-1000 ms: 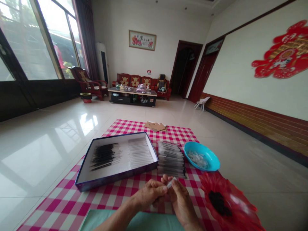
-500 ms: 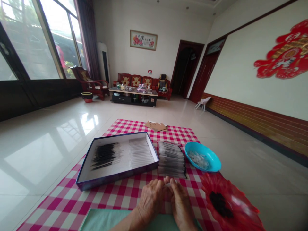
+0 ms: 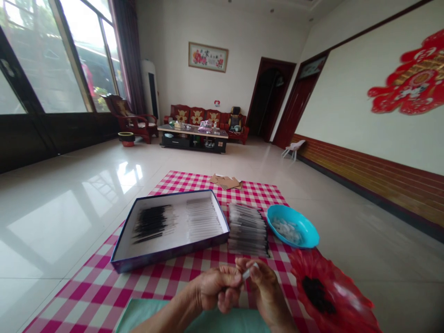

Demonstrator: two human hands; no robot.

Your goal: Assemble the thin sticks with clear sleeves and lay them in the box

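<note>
My left hand [image 3: 218, 287] and my right hand [image 3: 265, 290] meet low over the pink-and-white checked cloth [image 3: 86, 296]. Between their fingertips is a small clear tube [image 3: 250, 271], its far end partly hidden by my fingers. Ahead and to the left lies a shallow white box with a dark blue rim [image 3: 169, 249], holding rows of black-tipped thin sticks and rows of pale ones. A stack of sleeved thin tubes [image 3: 247, 230] stands just beyond my hands. To its right, a blue bowl [image 3: 293, 226] holds small clear pieces. A red flower-shaped plastic tray [image 3: 333, 296] with a dark heap lies near my right hand.
A pale green cloth [image 3: 152, 314] lies under my forearms. Flattened cardboard scraps [image 3: 225, 181] sit at the far edge of the checked cloth. Glossy floor tiles surround it. Far off stand a low table [image 3: 192, 138] and a red sofa [image 3: 204, 115].
My hands have lifted and turned from their lower, flatter position, and the clear tube now shows between my fingertips. The view has shifted very slightly.
</note>
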